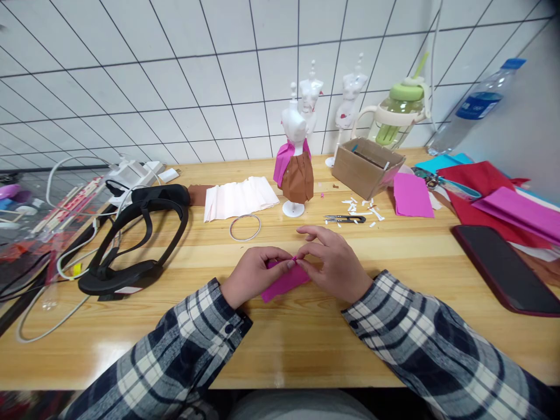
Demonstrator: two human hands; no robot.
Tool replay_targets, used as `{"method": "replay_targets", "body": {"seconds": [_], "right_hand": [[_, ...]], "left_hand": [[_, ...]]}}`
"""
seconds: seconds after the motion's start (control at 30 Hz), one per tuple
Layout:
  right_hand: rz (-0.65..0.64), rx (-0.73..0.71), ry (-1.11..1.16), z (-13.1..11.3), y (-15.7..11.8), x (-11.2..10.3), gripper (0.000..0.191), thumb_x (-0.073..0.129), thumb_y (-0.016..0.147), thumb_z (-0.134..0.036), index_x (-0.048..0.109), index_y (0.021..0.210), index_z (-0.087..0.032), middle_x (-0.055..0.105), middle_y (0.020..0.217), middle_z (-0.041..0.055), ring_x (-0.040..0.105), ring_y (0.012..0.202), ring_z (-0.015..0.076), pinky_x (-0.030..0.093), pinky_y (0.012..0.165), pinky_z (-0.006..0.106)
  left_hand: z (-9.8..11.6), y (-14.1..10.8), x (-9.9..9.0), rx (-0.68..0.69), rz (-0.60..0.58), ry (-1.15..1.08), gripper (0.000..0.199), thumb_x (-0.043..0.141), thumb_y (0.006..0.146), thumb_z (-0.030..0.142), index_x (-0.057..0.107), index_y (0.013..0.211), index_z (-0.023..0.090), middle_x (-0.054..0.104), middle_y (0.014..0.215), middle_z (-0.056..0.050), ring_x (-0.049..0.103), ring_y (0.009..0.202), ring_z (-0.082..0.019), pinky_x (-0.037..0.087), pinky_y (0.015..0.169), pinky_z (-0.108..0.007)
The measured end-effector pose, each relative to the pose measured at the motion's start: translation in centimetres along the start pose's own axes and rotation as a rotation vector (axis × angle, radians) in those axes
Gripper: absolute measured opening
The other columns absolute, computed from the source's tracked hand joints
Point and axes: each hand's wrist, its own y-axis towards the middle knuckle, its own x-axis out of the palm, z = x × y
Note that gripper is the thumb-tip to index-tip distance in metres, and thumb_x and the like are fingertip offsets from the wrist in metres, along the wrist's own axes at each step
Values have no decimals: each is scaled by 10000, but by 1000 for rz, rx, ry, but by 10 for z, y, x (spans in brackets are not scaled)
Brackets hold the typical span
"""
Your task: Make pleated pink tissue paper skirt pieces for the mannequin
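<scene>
A small piece of magenta fabric (284, 283) is held between both hands, just above the wooden table. My left hand (258, 271) pinches its upper edge between thumb and index finger. Thumb and index finger of my right hand (335, 262) close on the same edge close by, with its other fingers raised. Beyond the hands stands a miniature dress form (294, 122) with a brown pleated skirt (298, 178) and a magenta cloth around it. Black thread snips (345, 219) lie among white scraps, and a thin ring (245, 227) rests to the left.
At left are a black headset strap (153, 262), cables and a power strip (131, 175). White pleated fabric (240, 198) lies behind the ring. A cardboard box (365, 169), a green-lidded jug (400, 111), a water bottle (479, 108), magenta paper-like cloth (413, 195) and a phone (507, 268) occupy the right.
</scene>
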Motion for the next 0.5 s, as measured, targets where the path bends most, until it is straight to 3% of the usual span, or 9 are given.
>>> {"method": "replay_targets", "body": {"seconds": [0.23,0.5], "right_hand": [[-9,-55,-29,-3,0,-3,183,609,853,-198,725,975,-269,667,1204,42,640,934,201,453,877,410],[56,128,192,6,2,-1,183,576,878,-206,735,966,-222,718,1053,48,665,980,182,519,895,331]], "left_hand": [[1,2,-4,-6,101,29,210,644,832,346,761,868,175,771,854,-26,688,773,-177,503,709,-245],[0,2,-5,-11,114,44,208,653,830,341,760,871,167,767,858,-37,683,771,-176,500,694,-245]]}}
